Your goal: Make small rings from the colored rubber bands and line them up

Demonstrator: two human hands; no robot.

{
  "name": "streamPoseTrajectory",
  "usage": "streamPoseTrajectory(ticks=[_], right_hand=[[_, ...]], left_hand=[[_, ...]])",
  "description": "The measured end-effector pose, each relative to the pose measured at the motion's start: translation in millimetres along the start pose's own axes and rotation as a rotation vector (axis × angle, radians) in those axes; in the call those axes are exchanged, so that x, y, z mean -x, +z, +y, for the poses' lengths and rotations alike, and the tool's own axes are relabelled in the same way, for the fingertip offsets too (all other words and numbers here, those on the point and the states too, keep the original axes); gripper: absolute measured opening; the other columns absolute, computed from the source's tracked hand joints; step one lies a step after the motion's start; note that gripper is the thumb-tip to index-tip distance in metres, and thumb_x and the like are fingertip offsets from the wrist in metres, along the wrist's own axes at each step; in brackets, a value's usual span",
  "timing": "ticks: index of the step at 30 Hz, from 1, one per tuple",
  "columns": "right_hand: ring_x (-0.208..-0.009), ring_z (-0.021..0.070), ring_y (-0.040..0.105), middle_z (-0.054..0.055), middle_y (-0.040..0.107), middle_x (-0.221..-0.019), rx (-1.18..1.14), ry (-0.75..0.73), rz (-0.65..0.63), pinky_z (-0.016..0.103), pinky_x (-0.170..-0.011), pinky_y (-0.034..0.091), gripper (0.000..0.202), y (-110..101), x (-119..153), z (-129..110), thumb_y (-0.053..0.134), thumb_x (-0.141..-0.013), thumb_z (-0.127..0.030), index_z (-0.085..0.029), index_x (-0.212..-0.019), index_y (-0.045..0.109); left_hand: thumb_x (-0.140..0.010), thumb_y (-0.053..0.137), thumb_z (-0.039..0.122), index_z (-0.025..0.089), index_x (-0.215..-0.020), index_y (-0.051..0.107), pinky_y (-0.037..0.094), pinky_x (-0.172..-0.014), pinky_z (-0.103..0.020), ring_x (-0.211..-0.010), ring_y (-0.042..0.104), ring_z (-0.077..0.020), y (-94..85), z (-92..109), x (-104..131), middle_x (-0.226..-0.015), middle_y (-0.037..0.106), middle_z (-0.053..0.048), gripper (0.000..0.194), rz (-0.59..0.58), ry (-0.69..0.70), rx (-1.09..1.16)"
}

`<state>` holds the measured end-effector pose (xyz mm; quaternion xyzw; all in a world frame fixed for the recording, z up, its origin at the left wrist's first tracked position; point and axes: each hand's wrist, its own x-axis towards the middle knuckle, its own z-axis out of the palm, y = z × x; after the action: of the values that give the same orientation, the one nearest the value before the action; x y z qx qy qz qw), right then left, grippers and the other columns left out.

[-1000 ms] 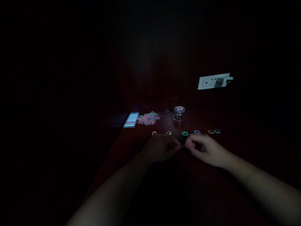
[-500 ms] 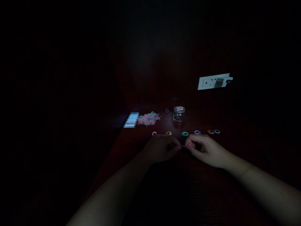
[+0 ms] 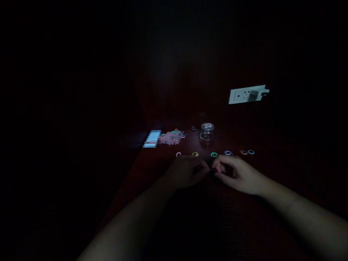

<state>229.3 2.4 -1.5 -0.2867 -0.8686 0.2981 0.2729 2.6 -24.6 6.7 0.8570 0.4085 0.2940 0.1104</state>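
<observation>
My left hand (image 3: 187,171) pinches a thin dark band (image 3: 212,169) between thumb and fingertips. Close on its right, my right hand (image 3: 236,173) has bent fingers at the band's other end, closed on it as far as the dim light shows. Just beyond the hands lies a row of small rings: pink (image 3: 178,154), yellow (image 3: 195,154), green (image 3: 214,154), purple (image 3: 228,153), orange (image 3: 244,152) and blue (image 3: 251,152). A tangled heap of mostly pink bands (image 3: 173,138) lies farther back on the left.
A clear lidded jar (image 3: 207,133) stands behind the row, with a small dark ring (image 3: 193,128) to its left. A lit, pixelated screen (image 3: 152,139) lies beside the heap. On the wall at right is a white socket panel (image 3: 241,95) with plugs. The table (image 3: 141,170) is dark red.
The fingertips of my right hand have shifted slightly left towards my left hand and curled differently, and less of the band shows between the hands. My left hand has barely moved.
</observation>
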Motion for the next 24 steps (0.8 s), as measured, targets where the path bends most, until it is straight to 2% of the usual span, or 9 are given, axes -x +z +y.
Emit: streamPoseTrajectory(ticks=[6,13,18,22,24], right_hand=[[-0.061,0.0128,0.05,0.0,0.055,-0.071,0.022,-0.007,0.019,0.026,-0.056,0.042,0.013,1,-2,-1,0.055,-0.091,-0.027,-0.019,-0.082,0.061],[-0.062,0.0136,0.053,0.002,0.059,-0.074,0.1,-0.023,0.043,0.026,-0.057,0.044,0.016,-7,-3,1,0.053,-0.092,-0.029,-0.019,-0.084,0.062],[-0.069,0.0163,0.06,0.004,0.065,-0.079,0.239,-0.003,0.046,0.028,-0.064,0.047,0.016,-31,-3,16,0.055,-0.089,-0.029,-0.019,-0.08,0.064],[-0.073,0.019,0.064,0.005,0.069,-0.083,0.356,0.123,0.076,0.031,-0.068,0.049,0.019,-57,1,37,0.057,-0.085,-0.033,-0.019,-0.079,0.068],[-0.076,0.0199,0.066,0.005,0.071,-0.084,0.375,0.218,0.04,0.032,-0.071,0.05,0.02,-66,3,45,0.056,-0.084,-0.034,-0.019,-0.08,0.07]], left_hand=[[-0.09,0.056,0.032,0.022,-0.09,0.07,0.049,-0.073,-0.029,-0.074,0.065,-0.013,-0.5,2,-1,-0.083,0.073,0.001,0.018,-0.012,0.003,-0.013],[-0.089,0.056,0.03,0.022,-0.087,0.069,0.05,-0.078,-0.029,-0.078,0.066,-0.0134,-0.6,1,0,-0.086,0.074,0.001,0.015,-0.009,-0.007,-0.006],[-0.087,0.058,0.03,0.022,-0.086,0.068,0.05,-0.084,-0.034,-0.076,0.066,-0.0139,0.9,-5,2,-0.085,0.073,0.002,0.013,0.017,-0.034,-0.048],[-0.087,0.058,0.03,0.022,-0.086,0.067,0.049,-0.074,-0.029,-0.074,0.065,-0.0133,3.1,-13,3,-0.083,0.072,0.001,0.012,0.055,0.012,-0.041],[-0.088,0.058,0.029,0.021,-0.084,0.067,0.048,-0.068,-0.027,-0.07,0.064,-0.0122,3.3,-16,3,-0.08,0.07,0.001,0.013,0.074,0.048,-0.021]])
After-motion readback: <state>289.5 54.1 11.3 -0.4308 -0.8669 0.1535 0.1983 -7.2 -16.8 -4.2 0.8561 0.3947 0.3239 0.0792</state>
